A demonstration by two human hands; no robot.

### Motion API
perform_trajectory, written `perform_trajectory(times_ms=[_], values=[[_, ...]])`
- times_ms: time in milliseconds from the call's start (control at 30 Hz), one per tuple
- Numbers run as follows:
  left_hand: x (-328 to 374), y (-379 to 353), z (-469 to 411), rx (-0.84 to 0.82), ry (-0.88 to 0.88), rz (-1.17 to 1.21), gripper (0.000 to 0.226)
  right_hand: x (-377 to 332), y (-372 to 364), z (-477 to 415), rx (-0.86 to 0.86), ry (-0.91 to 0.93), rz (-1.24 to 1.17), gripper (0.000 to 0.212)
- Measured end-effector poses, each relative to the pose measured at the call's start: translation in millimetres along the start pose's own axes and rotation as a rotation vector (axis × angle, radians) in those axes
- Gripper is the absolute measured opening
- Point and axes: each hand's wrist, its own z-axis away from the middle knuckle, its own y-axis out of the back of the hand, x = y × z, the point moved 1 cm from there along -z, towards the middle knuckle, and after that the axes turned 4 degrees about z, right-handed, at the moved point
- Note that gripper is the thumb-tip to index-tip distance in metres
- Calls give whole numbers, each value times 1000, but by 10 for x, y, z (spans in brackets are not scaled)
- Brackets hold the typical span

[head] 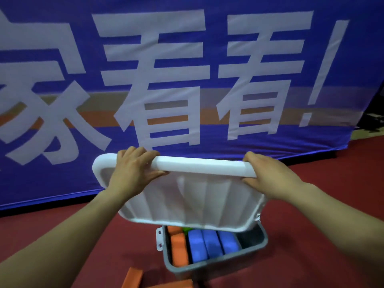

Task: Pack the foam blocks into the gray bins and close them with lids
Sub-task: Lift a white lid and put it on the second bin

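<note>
Two bare forearms are seen nearest the lens, the left entering from the lower left corner and the right from the right edge; both are stretched forward to a white lid (187, 202). The lid is gripped by the left hand (133, 171) on its upper edge near the left corner, fingers curled over the rim and thumb laid against the face turned to the camera; the same edge is gripped by the right hand (268, 175) at the right corner, fingers wrapped over the top and thumb pressed beneath. The lid is held tilted, its upper edge raised and its ribbed hollow face shown to the camera; its lower edge hangs over the far part of a gray bin (209, 266) (whether lid and rim touch there cannot be told). The bin is set on a red floor (332, 235) and stands open toward the camera; a white latch (159, 239) is seen on its left wall. Inside, three blue foam blocks (212, 244) are stood on edge side by side in the middle; orange foam blocks (178, 249) are packed against the left wall; a scrap of green (187, 229) is glimpsed behind them, mostly hidden by the lid. Two loose orange blocks (133, 277) are laid on the floor just in front of the bin, to its left, and are cut by the bottom edge of the view. Behind everything a blue banner (270, 148) with large white characters is hung down to the floor.
</note>
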Motion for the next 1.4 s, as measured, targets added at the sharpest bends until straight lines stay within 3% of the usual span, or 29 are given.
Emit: perform_trajectory(times_ms=[133, 267, 433, 500, 567, 667, 767, 833, 967, 1067, 1167, 1233, 1300, 1400], values=[[-245, -328, 71, -41, 80, -20, 63, 413, -543, -149, 55, -161, -216, 42], [-447, -692, 153, -50, 162, -36, 58, 658, -1181, -258, 123, -507, -724, 41], [-649, -1151, 214, -111, 214, 18, 61, 586, -1979, -332, 12, -588, -1043, 22], [-715, -1332, 214, -138, 238, 11, 64, 584, -2226, -333, 105, -609, -1012, 24], [-803, -1512, 203, -162, 271, -3, 69, 568, -2410, -327, 203, -630, -955, 41], [-990, -1863, 280, -240, 404, -6, 79, 574, -2680, -314, 236, -657, -947, 49], [-1261, -2154, 579, -289, 626, -2, 90, 598, -2889, -349, 216, -680, -972, 52], [-1334, -2277, 835, -199, 797, 179, 89, 625, -3010, -371, 186, -677, -967, 53], [-1304, -2551, 1284, -81, 1195, 471, 111, 776, -3232, -390, 113, -709, -948, 54], [-1173, -2787, 1465, -126, 1405, 562, 84, 971, -3445, -419, 86, -815, -984, 56], [-1057, -3055, 1574, -186, 1435, 595, 46, 1233, -3722, -440, 27, -930, -960, 72], [-1048, -3227, 1612, -204, 1406, 578, 52, 1374, -3897, -473, -11, -983, -945, 69], [-1084, -3383, 1652, -230, 1424, 541, 57, 1473, -4049, -505, 19, -1007, -967, 48], [-1146, -3671, 1756, -305, 1445, 478, 62, 1531, -4243, -494, 2, -919, -844, 34]])
